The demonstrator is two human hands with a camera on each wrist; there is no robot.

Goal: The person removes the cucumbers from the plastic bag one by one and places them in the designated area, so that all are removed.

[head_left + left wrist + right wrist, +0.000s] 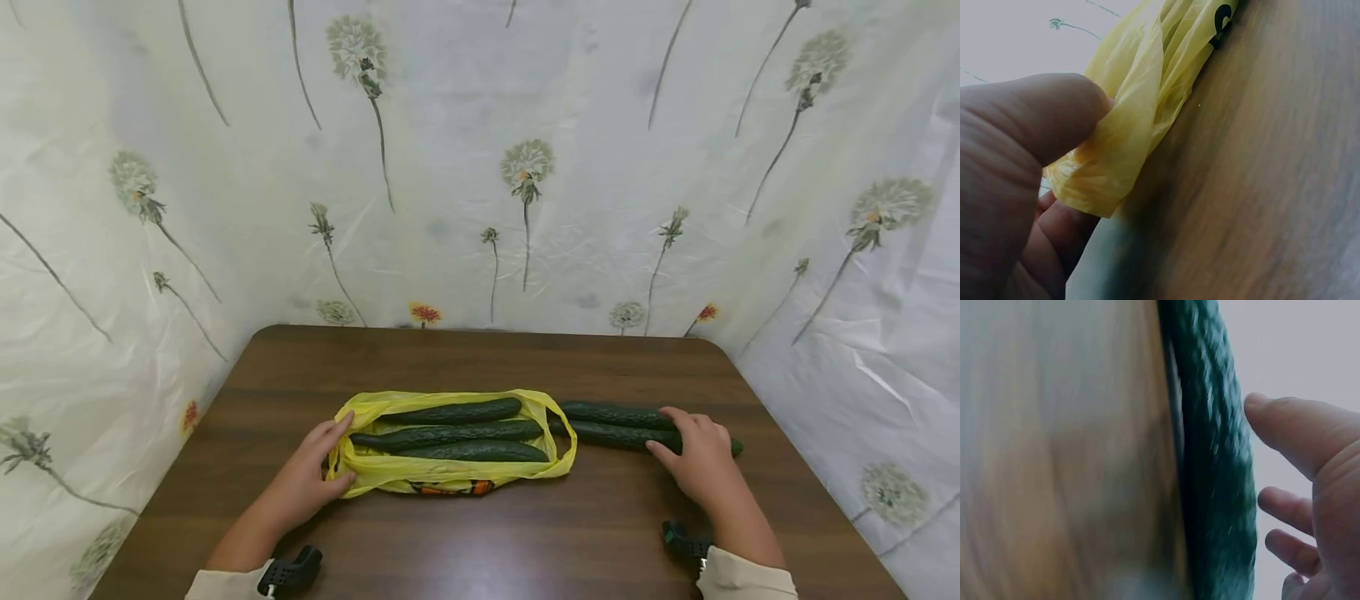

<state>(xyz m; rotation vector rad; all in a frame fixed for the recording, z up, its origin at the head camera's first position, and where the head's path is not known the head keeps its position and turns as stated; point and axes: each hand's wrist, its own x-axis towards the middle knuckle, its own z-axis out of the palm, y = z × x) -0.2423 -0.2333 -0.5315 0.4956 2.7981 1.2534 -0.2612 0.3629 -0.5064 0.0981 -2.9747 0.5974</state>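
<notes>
A yellow plastic bag [375,481] lies on its side in the middle of the table, its mouth facing right. Three dark green cucumbers [457,435] show in it. My left hand [307,471] holds the bag's left end; in the left wrist view the thumb lies against the crumpled plastic [1129,137], fingers partly hidden behind it. Right of the bag, two more cucumbers [611,435] lie side by side, their left ends by the bag's mouth. Over their right part is my right hand [705,462]. Its fingers are spread above the near cucumber [1216,456] in the right wrist view, not curled round it.
The brown wooden table [495,550] has rounded far corners. Behind it and at both sides hangs a pale curtain [450,167] with a dandelion print. A black wrist device [292,571] is on the left wrist, another [684,542] on the right.
</notes>
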